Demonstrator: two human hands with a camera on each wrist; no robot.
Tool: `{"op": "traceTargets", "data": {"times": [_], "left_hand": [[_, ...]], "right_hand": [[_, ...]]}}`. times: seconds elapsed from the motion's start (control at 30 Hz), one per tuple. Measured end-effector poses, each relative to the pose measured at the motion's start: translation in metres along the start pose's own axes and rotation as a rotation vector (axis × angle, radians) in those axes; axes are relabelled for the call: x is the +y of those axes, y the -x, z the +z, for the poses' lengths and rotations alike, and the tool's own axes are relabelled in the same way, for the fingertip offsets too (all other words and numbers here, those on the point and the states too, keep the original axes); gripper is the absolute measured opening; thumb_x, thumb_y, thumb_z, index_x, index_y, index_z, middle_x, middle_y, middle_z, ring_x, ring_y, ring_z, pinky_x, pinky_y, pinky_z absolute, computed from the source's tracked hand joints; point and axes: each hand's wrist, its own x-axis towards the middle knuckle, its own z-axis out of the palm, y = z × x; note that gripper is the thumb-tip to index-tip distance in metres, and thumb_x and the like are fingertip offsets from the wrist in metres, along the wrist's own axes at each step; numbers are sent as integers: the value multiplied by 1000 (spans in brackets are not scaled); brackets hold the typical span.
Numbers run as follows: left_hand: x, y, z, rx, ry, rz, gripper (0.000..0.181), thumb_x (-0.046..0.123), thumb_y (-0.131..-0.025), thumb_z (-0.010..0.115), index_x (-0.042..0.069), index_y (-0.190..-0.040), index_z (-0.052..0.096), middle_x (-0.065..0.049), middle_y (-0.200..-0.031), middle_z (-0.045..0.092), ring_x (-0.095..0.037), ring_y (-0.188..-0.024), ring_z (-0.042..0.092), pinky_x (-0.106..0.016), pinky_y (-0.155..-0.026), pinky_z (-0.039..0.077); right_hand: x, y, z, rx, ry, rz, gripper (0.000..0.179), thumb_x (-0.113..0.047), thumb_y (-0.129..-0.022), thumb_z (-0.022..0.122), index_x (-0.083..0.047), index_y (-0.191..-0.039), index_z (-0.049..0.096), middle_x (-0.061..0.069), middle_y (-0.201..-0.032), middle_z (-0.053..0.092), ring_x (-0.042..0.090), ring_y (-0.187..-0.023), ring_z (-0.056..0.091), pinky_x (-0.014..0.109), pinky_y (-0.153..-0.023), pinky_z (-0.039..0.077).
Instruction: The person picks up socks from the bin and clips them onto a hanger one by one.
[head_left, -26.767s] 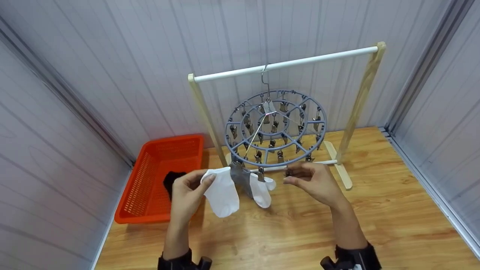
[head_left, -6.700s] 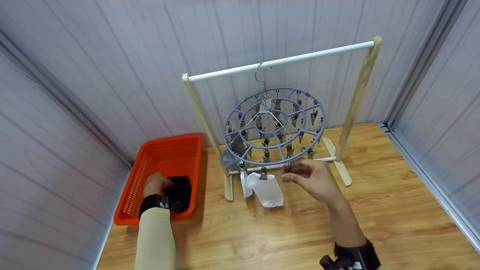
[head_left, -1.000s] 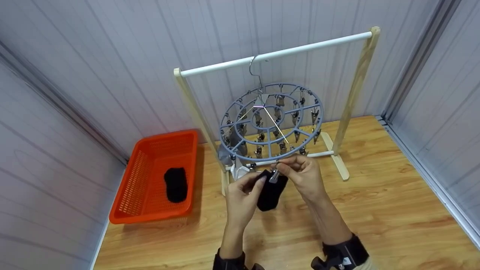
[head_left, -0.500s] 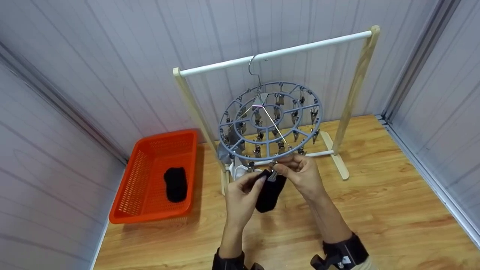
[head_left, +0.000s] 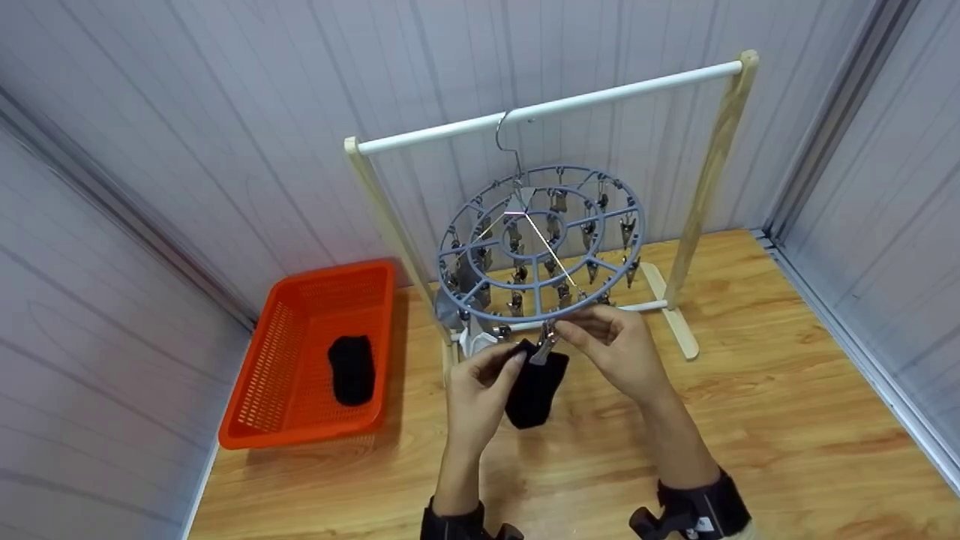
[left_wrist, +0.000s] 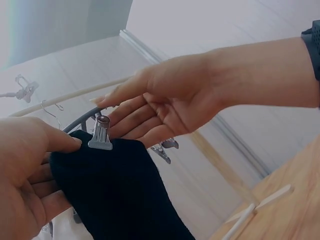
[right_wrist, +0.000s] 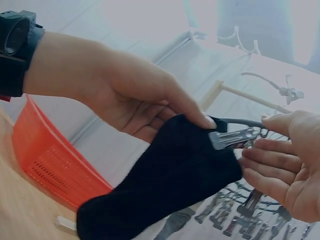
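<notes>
My left hand (head_left: 480, 386) pinches the upper corner of a black sock (head_left: 534, 394) between thumb and fingers. A metal clip (left_wrist: 101, 134), hanging from the front rim of the round grey drying hanger (head_left: 536, 283), bites on the sock's cuff. My right hand (head_left: 611, 349) is at the clip's upper end, its thumb and fingers spread apart on either side of it; in the right wrist view the thumb lies near the hanger's rim. The sock dangles below the ring, above the table.
An orange basket (head_left: 259, 375) on the left holds another black sock (head_left: 351, 369). White (head_left: 476, 339) and grey socks (head_left: 448, 307) hang at the ring's left side. The hanger hooks onto a rack's white bar (head_left: 615, 94). Several bare clips (head_left: 628, 231) dangle from the ring.
Over the last second the right thumb has come off the clip, which now grips the sock cuff. Earlier, the left hand was in the basket, and before that held a white sock.
</notes>
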Motion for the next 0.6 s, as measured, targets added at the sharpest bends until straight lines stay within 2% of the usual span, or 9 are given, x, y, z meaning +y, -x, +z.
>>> {"op": "traceTargets", "data": {"times": [0.1,0.27,0.4,0.6], "left_hand": [[-1,0,-2,-4,5,-14,12,6,-98,77,1,-108,81,-10,-102,80,-24,-90,77,-32,-80,62],[-1,-1,-5,6,3,-28,11,4,-97,76,-1,-107,80,-12,-100,80,-27,-86,77,-30,-78,62],[-2,-1,-6,17,-14,-37,11,4,-97,77,-2,-106,79,-13,-98,79,-27,-85,76,-30,-77,62],[-2,0,-8,21,-20,-52,12,3,-96,77,-4,-106,79,-14,-98,79,-29,-85,76,-30,-77,62]], "right_hand": [[-3,0,-6,-6,-11,-23,15,-4,-100,73,1,-113,78,17,-107,79,28,-100,77,36,-88,61],[-7,1,-21,32,-51,-93,11,6,-99,69,9,-108,75,21,-100,78,29,-94,78,38,-85,62],[-8,2,-34,100,-85,-114,8,10,-98,68,12,-103,73,23,-94,77,29,-88,78,37,-84,62],[-8,2,-48,224,-99,-105,11,4,-101,68,14,-101,73,22,-89,77,25,-83,77,34,-84,62]]}}
